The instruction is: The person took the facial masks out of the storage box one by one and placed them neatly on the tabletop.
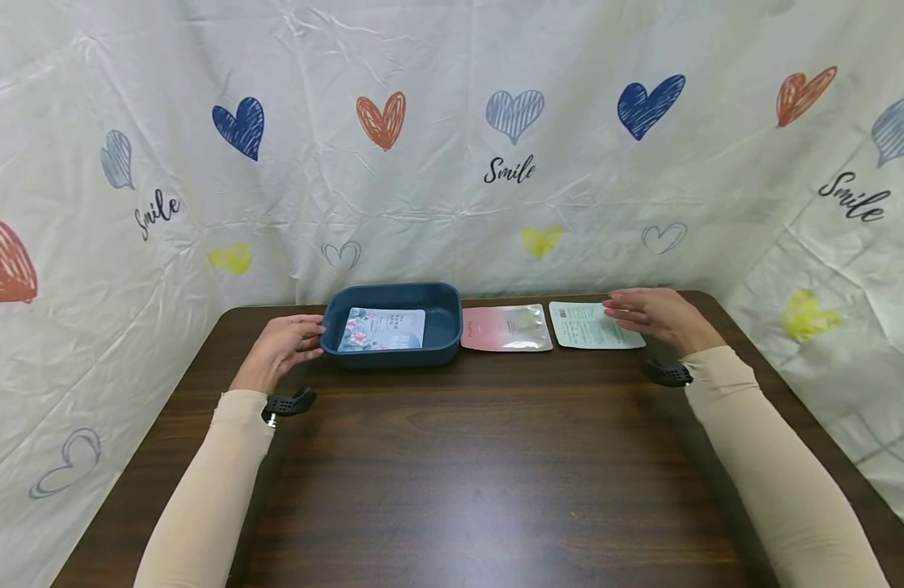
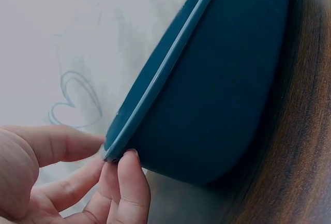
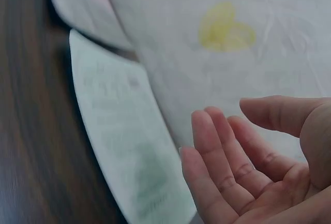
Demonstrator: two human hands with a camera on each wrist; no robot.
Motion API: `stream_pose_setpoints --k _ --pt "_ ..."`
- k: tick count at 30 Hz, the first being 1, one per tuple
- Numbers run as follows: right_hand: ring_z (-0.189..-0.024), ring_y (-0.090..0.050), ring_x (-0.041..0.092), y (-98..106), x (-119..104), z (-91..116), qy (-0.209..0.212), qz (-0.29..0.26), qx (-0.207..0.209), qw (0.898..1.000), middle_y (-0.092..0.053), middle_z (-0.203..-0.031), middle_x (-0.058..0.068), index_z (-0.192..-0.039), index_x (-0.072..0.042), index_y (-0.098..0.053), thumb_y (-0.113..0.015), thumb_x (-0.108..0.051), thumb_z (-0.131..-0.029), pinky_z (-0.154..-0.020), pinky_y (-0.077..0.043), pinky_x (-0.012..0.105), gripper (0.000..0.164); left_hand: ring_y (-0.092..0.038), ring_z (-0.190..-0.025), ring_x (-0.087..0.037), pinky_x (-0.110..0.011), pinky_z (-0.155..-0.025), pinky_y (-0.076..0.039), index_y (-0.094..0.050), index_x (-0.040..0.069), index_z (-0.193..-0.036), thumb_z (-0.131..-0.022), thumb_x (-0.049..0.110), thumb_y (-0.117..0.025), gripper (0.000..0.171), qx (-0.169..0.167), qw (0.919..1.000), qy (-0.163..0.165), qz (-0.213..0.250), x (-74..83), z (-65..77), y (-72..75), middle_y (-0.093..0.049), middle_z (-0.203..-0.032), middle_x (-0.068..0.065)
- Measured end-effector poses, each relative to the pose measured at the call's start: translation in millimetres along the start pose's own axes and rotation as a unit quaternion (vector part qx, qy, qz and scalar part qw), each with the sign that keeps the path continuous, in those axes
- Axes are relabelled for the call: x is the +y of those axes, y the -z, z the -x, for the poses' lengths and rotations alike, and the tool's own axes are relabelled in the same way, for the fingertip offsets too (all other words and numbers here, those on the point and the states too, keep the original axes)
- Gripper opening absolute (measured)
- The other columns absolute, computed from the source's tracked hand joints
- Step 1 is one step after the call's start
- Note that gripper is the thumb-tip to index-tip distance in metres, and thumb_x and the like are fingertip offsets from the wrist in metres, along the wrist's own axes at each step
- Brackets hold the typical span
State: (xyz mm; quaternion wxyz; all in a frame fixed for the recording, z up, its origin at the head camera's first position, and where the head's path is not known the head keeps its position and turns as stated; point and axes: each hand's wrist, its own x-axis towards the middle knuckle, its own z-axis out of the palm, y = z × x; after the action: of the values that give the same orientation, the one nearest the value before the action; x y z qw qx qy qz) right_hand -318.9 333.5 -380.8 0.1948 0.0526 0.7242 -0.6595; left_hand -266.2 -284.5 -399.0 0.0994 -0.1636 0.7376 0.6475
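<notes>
At the left end of a dark blue plastic tub (image 1: pixel 393 358), my left hand (image 1: pixel 284 341) pinches the rim. In the left wrist view the thumb lies at the rim of the tub and the fingertips (image 2: pixel 132 182) press from its outer side. Inside the tub lies a pale blue flowered sachet (image 1: pixel 385 329). My right hand (image 1: pixel 661 314) hovers over the right end of a mint green sachet (image 1: pixel 587 327), its fingers slightly bent and holding nothing. Between tub and mint sachet lies a glossy pink and silver sachet (image 1: pixel 499 328).
Everything rests along the far edge of a dark brown wooden table (image 1: pixel 466 457). A white cloth (image 1: pixel 437 188) printed with hearts and "Smile" hangs close behind and at the sides. Each wrist wears a black band (image 1: pixel 666 373).
</notes>
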Motion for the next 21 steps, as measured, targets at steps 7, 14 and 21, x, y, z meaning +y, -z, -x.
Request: stream_pose_setpoints --k 7,14,21 --pt "-0.108 -0.069 0.012 -32.6 -13.8 -4.9 0.024 -0.046 -0.035 0.998 -0.073 -0.114 0.001 -0.126 -0.006 -0.058 -0.058 -0.018 -0.104 -0.106 -0.049 0.036 0.025 -0.061 -0.098 -0.019 -0.027 -0.085 -0.059 -0.052 0.005 -0.147 -0.102 0.016 -0.06 0.046 0.002 1.0 0.003 0.009 -2.7 -3.1 1.1 -0.058 -0.127 -0.011" --pt "-0.11 -0.07 0.015 -66.8 -24.3 -18.7 0.033 -0.052 -0.062 0.996 -0.073 -0.118 0.003 -0.128 -0.008 -0.057 -0.057 -0.016 -0.105 -0.104 -0.051 0.036 0.025 -0.061 -0.097 -0.019 -0.025 -0.081 -0.059 -0.052 0.006 -0.147 -0.102 0.015 -0.061 0.047 0.005 0.9995 0.015 0.029 -1.8 -4.3 0.5 -0.057 -0.127 -0.01" --pt "-0.112 -0.07 0.016 -93.2 -36.3 -26.1 0.041 -0.043 -0.084 0.995 -0.072 -0.118 0.003 -0.151 0.001 -0.039 -0.057 -0.019 -0.105 -0.11 -0.046 0.039 0.054 -0.06 -0.099 -0.02 -0.024 -0.079 -0.059 -0.05 0.007 -0.149 -0.102 0.014 -0.061 0.049 0.004 0.999 0.025 0.037 0.0 -4.9 0.0 -0.056 -0.129 -0.011"
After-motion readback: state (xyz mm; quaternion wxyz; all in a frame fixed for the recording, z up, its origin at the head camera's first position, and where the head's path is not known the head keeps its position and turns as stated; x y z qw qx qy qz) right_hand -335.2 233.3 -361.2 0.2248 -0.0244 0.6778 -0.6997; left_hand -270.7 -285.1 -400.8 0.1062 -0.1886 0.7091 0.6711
